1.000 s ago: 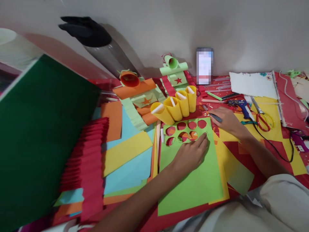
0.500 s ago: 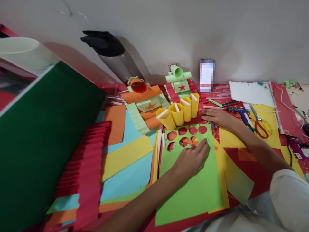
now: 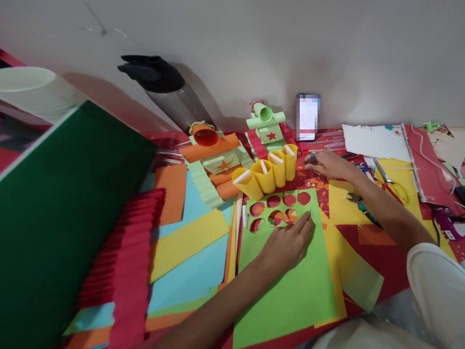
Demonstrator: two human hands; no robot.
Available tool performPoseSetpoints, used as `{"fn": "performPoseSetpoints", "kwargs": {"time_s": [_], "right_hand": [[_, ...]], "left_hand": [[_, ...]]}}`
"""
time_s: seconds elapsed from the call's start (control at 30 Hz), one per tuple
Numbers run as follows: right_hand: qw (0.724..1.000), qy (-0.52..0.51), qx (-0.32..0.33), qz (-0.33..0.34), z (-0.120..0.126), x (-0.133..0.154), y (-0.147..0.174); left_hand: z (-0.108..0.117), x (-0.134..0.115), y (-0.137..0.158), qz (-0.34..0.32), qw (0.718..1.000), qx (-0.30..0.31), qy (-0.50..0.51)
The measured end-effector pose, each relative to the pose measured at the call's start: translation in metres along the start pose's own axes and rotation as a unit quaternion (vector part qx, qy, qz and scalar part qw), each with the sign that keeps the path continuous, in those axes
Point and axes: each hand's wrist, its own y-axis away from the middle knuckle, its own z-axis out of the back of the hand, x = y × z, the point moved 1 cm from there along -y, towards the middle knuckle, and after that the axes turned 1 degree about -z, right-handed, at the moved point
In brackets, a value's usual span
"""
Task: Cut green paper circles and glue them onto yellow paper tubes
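My left hand (image 3: pixel 290 238) lies on a sheet of green paper (image 3: pixel 283 291), fingers stretched flat with the tips beside a thin drawn or cut curve. Rows of round holes run across the sheet's upper part. Beyond its far right corner, my right hand (image 3: pixel 329 164) is closed with a small dark pen-like thing (image 3: pixel 311 158) poking out of the fingers. Most of that thing is hidden. Four-part yellow paper tubes (image 3: pixel 264 175) with white strips inside stand between the hands and the paper figures. Pliers with teal handles (image 3: pixel 363 207) lie under my right forearm.
An orange paper figure (image 3: pixel 218 160) and a green one (image 3: pixel 269 131) stand by the wall, near a phone (image 3: pixel 308 118). Scissors (image 3: pixel 390 179) lie right. Left are a dark green board (image 3: pixel 72 208), a bottle (image 3: pixel 170 92), red crepe paper (image 3: pixel 134 261) and coloured sheets.
My right hand has lifted and closed its fingers on the dark pen-like thing. Its forearm shifted, uncovering the pliers and orange scraps. My left hand stays on the green paper.
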Motion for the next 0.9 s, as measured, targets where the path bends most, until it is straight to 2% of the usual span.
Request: {"fn": "performPoseSetpoints", "kwargs": {"time_s": [0.17,0.33,0.5,0.6,0.67,0.8,0.9], "right_hand": [[0.997,0.006,-0.035,-0.064,-0.004,-0.006,-0.006],[0.992,-0.058,-0.07,-0.091,-0.014,-0.013,-0.009],[0.991,-0.097,-0.061,-0.069,0.005,-0.015,-0.006],[0.992,-0.019,-0.102,-0.076,0.023,-0.018,-0.004],[0.992,0.07,-0.073,-0.079,0.026,-0.021,-0.005],[0.982,0.173,0.037,-0.064,0.007,-0.023,-0.011],[0.975,0.205,0.034,-0.074,-0.012,-0.022,-0.016]], "left_hand": [[-0.002,0.001,0.001,-0.005,1.0,-0.008,-0.005],[-0.004,0.002,0.001,0.009,1.0,-0.004,0.004],[-0.005,0.001,0.0,0.01,1.0,-0.019,0.012],[-0.005,0.001,0.0,0.008,1.0,-0.02,0.005],[-0.004,0.001,0.0,0.004,1.0,-0.016,-0.002],[-0.003,0.0,0.0,0.009,1.0,-0.019,0.013],[-0.002,0.0,0.0,0.009,1.0,-0.015,0.016]]}}
